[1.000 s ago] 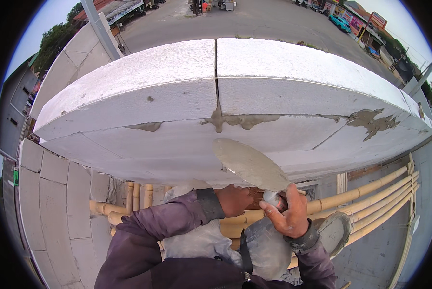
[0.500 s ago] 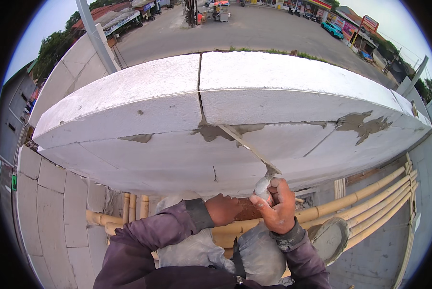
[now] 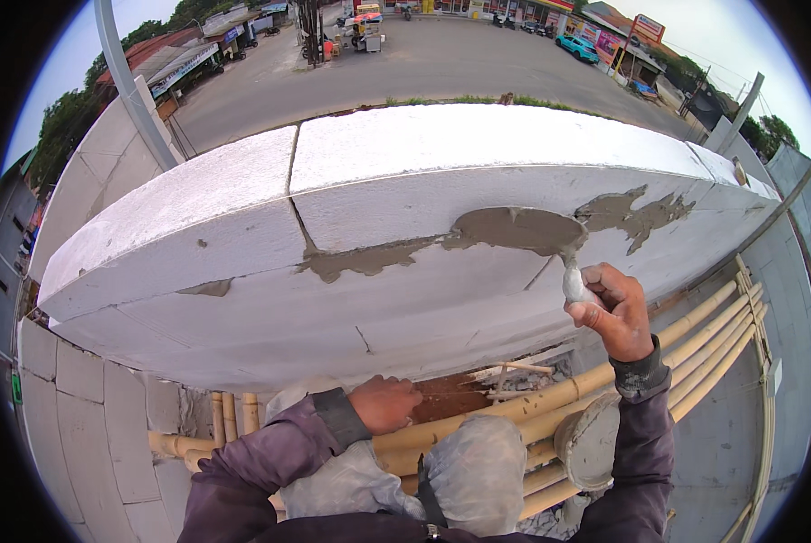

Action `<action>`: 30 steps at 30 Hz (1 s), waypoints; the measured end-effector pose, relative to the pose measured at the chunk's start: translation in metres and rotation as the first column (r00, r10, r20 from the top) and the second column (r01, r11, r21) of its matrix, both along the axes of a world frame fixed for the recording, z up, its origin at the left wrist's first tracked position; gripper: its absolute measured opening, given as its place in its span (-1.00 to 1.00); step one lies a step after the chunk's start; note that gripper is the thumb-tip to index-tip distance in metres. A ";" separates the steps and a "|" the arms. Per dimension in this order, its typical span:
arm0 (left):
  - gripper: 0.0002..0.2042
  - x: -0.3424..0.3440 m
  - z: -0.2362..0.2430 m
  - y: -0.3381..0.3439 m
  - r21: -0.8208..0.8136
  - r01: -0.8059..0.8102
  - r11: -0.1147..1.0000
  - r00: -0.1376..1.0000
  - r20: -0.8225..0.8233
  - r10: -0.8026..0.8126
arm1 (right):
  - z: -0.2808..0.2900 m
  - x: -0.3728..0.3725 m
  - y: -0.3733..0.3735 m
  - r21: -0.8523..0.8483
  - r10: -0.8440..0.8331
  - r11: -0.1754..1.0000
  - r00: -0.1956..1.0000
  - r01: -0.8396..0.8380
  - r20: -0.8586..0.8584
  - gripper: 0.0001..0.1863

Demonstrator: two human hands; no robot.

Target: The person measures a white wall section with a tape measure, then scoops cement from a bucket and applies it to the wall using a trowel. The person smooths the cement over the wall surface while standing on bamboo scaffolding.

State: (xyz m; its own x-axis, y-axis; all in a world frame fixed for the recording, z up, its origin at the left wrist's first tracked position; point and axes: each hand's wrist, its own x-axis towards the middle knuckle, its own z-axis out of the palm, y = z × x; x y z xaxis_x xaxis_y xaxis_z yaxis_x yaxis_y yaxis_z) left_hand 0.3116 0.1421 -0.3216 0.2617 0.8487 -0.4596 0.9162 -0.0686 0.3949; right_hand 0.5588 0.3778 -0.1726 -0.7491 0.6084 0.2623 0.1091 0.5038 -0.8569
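Note:
My right hand [image 3: 615,310] grips the pale, worn handle of a trowel [image 3: 523,230]. Its mortar-coated blade lies flat against the side of the white block wall [image 3: 242,237], at the joint beneath the top course. Wet grey mortar [image 3: 369,260] runs ragged along that joint to the left of the blade, and another mortar patch [image 3: 636,213] spreads to the right. Above my knees, my left hand [image 3: 384,404] is closed, with its palm turned out of sight. It is beside a reddish-brown flat piece [image 3: 450,398] below the wall.
Bamboo poles [image 3: 550,404] run behind and beside my knees. A mortar-crusted bucket [image 3: 593,439] stands by my right forearm. A thin string [image 3: 396,174] stretches along the block's upper edge. Beyond the wall lies a paved road [image 3: 478,63]; a metal post [image 3: 134,86] rises at left.
My right hand has moved right and up with the trowel, whose blade has turned from edge-on to flat against the joint. My left hand now sits apart from the right. The view has shifted rightward.

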 end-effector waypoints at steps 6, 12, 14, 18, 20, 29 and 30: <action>-0.62 -0.004 0.001 0.005 -0.002 -0.009 1.000 1.000 0.004 0.009 | 0.030 0.053 0.028 -0.067 -0.147 0.988 0.987 0.142 -0.064 -0.51; -0.61 -0.010 0.002 0.011 0.088 -0.031 0.996 0.989 0.150 0.017 | -0.012 0.188 -0.057 -0.124 -0.549 0.819 0.827 0.561 0.119 -0.51; -0.62 -0.010 0.003 0.015 0.075 -0.008 0.997 0.985 0.171 -0.005 | -0.028 0.240 -0.091 -0.014 -0.605 0.727 0.650 0.687 0.461 -0.59; -0.61 -0.006 0.000 0.026 0.063 0.037 0.997 0.982 0.180 -0.048 | -0.068 0.312 -0.133 0.449 -0.565 0.773 0.164 0.449 0.809 -0.74; -0.60 -0.003 -0.004 0.032 0.054 0.038 0.998 0.982 0.184 -0.047 | -0.089 0.333 -0.141 0.512 -0.547 0.778 -0.010 0.365 0.837 -0.78; -0.60 0.001 -0.012 0.043 0.007 0.027 1.000 0.989 0.144 -0.028 | -0.137 0.370 -0.123 0.544 -0.492 0.820 -0.265 0.178 0.829 -0.84; -0.61 0.002 -0.012 0.043 0.002 0.026 1.000 0.990 0.139 -0.026 | -0.144 0.368 -0.121 0.527 -0.471 0.836 -0.292 0.153 0.832 -0.85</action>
State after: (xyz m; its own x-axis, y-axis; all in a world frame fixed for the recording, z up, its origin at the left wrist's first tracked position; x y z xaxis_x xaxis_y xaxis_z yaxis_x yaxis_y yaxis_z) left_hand 0.3133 0.1852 -0.3340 0.3448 0.8408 -0.4174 0.8505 -0.0917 0.5179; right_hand 0.9267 0.2572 -0.3167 0.0640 0.9354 -0.3477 0.8541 0.1289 0.5039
